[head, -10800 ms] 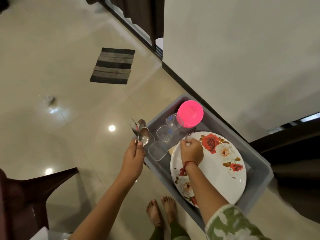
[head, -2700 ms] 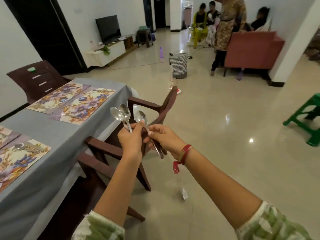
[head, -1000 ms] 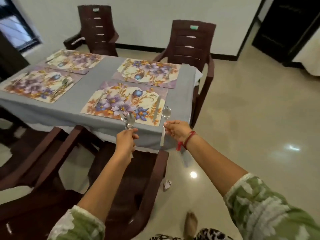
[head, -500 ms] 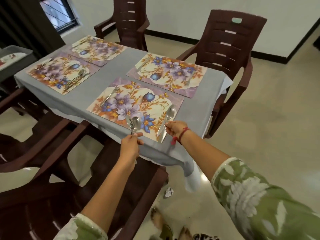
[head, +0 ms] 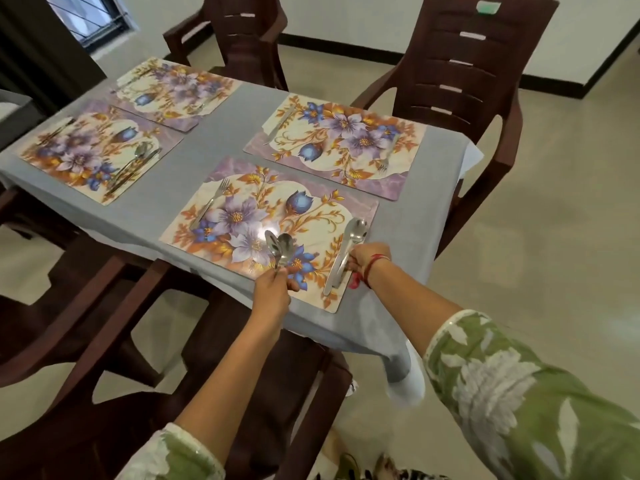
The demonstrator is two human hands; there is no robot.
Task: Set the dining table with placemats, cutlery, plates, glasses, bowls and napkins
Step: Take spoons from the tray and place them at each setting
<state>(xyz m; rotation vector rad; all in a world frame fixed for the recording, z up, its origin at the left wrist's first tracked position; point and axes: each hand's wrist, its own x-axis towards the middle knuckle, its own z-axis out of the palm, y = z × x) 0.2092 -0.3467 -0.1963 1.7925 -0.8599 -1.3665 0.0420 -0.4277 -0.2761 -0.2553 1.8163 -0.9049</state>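
Observation:
Several floral placemats lie on the grey-clothed table (head: 221,136). On the nearest placemat (head: 311,220) a fork (head: 209,202) lies at the left and a knife (head: 337,263) at the right. My right hand (head: 367,259) pinches the handle of a spoon (head: 356,232) whose bowl rests on the mat beside the knife. My left hand (head: 273,291) holds two spoons (head: 281,249) upright above the mat's near edge. The far right placemat (head: 332,143) carries a knife (head: 278,124) and a fork (head: 389,155). The left placemat (head: 97,150) bears cutlery (head: 133,166).
Dark brown plastic chairs surround the table: one right below my arms (head: 194,368), one at the far right (head: 464,67), one at the back (head: 242,36), more at the left. A grey tub (head: 14,112) shows at the left edge. Tiled floor lies to the right.
I have come closer to the table. My right hand has lowered one spoon onto the near placemat beside the knife. My left hand still holds the other two spoons.

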